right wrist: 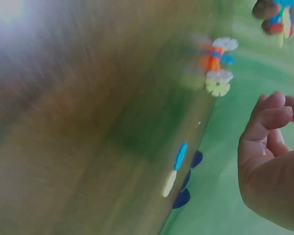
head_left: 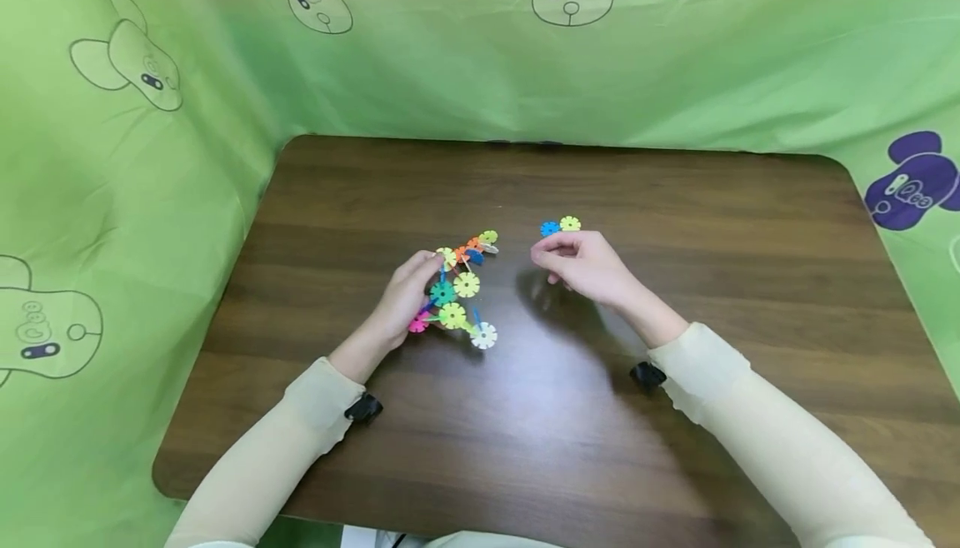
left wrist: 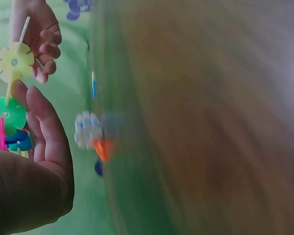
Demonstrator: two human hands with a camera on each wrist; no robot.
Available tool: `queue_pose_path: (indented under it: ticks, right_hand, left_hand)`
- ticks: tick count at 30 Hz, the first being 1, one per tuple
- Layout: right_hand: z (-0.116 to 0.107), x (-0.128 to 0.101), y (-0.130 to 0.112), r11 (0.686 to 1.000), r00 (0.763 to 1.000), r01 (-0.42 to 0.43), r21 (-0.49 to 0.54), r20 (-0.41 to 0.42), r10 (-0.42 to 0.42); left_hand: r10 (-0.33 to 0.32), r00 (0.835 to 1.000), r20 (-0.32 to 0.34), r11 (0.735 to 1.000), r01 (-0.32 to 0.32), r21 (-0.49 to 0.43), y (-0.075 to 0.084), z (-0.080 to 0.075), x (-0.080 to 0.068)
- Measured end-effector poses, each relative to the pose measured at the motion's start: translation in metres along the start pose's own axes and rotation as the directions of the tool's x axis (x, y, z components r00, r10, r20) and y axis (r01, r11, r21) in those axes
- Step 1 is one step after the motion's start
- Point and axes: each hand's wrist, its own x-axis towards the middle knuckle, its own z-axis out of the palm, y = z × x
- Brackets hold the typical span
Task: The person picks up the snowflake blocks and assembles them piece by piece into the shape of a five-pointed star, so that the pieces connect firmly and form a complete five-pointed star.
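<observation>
My left hand (head_left: pixel 405 298) grips a joined cluster of flower-shaped notched plastic discs. The cluster has a green disc (head_left: pixel 442 293), a pale yellow disc (head_left: pixel 467 285), a pink disc (head_left: pixel 417 323) and a white disc (head_left: pixel 484 336). In the left wrist view the fingers lie behind the green disc (left wrist: pixel 7 115), below a yellow disc (left wrist: pixel 14 62). My right hand (head_left: pixel 588 265) is over the table, just in front of a blue disc (head_left: pixel 550 228) and a yellow disc (head_left: pixel 570 223). Its fingers are loosely bent, with nothing seen between them in the right wrist view.
A smaller group of orange discs (head_left: pixel 474 245), with white, blue and yellow-green ones, lies beyond the left hand. The brown wooden table (head_left: pixel 637 465) has rounded corners. Green printed cloth (head_left: pixel 450 73) hangs behind it and at the sides.
</observation>
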Motion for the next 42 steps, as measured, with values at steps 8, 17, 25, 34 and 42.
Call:
queue_pose_path:
  ticks: [8,17,25,34,42]
  right_hand:
    - [0.003,0.051,-0.020,0.939,0.995,0.095,-0.330,0.045,-0.085]
    - [0.011,0.110,-0.046,0.838,0.973,0.083,-0.539,0.224,0.047]
    - [0.030,0.131,-0.056,0.775,0.914,0.047,-0.631,0.340,0.222]
    - [0.041,0.140,-0.057,0.769,0.887,0.024,-0.639,0.369,0.279]
    - [0.030,0.139,-0.045,0.851,0.867,-0.041,-0.524,0.405,0.291]
  left_hand:
    - [-0.009,1.000,0.026,1.000,0.009,-0.003,0.003,-0.037,-0.012]
    - [-0.045,0.998,0.034,0.999,0.046,-0.010,0.006,-0.048,-0.016]
    - [-0.060,0.998,0.031,0.998,0.060,-0.007,0.007,-0.051,-0.019]
    - [-0.055,0.998,0.028,0.998,0.056,-0.029,0.005,-0.055,-0.018]
    - [-0.043,0.999,0.016,0.999,0.043,0.014,0.007,-0.051,-0.015]
